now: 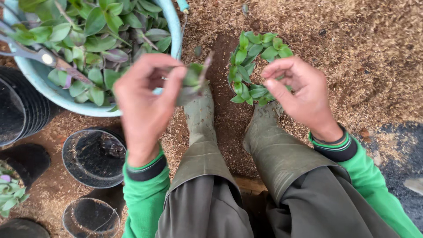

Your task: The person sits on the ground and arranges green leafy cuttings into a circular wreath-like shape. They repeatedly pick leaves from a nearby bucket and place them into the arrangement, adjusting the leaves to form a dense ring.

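Partly hidden — cutting (194,81) in left hand (145,103), right hand (299,94) bare, pots (93,156) cropped

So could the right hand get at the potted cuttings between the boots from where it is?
Probably yes: the right hand hovers empty just beside the potted cuttings, with nothing between them. The left hand holds a separate cutting.

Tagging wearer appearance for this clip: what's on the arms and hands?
Both hands bare, no gloves: left hand, right hand. Bright green long sleeves with dark ribbed cuffs edged in thin green stripes. A dark band sits at the right wrist.
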